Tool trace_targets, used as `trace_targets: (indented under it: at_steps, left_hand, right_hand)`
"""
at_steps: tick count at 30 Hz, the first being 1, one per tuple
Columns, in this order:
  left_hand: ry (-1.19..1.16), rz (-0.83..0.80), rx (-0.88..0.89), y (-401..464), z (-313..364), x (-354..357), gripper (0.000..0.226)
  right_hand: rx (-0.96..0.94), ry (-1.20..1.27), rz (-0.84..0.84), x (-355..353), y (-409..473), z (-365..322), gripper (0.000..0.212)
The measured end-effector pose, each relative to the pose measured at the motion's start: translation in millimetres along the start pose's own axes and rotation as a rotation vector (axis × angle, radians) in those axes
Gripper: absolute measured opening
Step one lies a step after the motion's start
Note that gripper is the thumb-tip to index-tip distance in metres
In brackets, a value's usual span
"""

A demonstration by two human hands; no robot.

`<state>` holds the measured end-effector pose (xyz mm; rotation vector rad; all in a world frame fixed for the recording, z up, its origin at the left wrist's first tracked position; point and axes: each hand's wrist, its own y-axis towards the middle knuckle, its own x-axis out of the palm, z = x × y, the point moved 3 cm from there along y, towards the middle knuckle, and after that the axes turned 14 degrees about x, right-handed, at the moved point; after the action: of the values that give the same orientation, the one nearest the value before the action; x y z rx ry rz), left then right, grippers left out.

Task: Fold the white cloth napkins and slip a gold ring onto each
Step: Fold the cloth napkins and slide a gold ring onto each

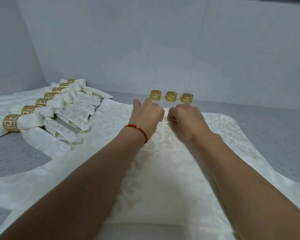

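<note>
Both hands point(164, 116) pinch napkin's point(163, 153) far fold.

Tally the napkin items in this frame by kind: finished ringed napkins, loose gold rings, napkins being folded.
Finished ringed napkins: 7, in a row at left
Loose gold rings: 3, standing by the wall
Napkin being folded: 1, pinched by the left hand and right hand
Total: 11

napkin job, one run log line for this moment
step: folding | left hand and right hand: pinching far edge of flat napkin | loose rings: three | finished napkins: row at left
</note>
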<state>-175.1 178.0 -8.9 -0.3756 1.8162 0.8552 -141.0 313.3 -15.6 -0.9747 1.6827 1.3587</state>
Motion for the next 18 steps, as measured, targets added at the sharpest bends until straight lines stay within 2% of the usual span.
trace_targets:
  at_steps: [2,5,8,10,15,18]
  left_hand:
    - [-0.011,-0.063,0.022,0,2,-6,0.043]
    - [-0.251,-0.108,-0.048,-2,-5,-3,0.034]
    - [-0.484,0.042,-0.167,-9,-16,3,0.025]
    - [-0.577,0.111,-0.189,-14,-18,4,0.022]
    - [-0.595,0.058,-0.189,-15,-20,6,0.026]
    - [-0.533,0.044,-0.17,-13,-20,3,0.014]
  right_hand:
    - [-0.011,-0.056,-0.075,-6,0,-2,0.021]
    - [0.055,0.0,-0.155,-9,3,1,0.024]
    - [0.128,0.151,-0.138,-1,2,10,0.02]
    - [0.127,0.166,-0.137,4,2,12,0.013]
    - [0.019,0.093,-0.149,-3,0,9,0.01]
    - [-0.039,0.057,-0.163,-9,3,9,0.011]
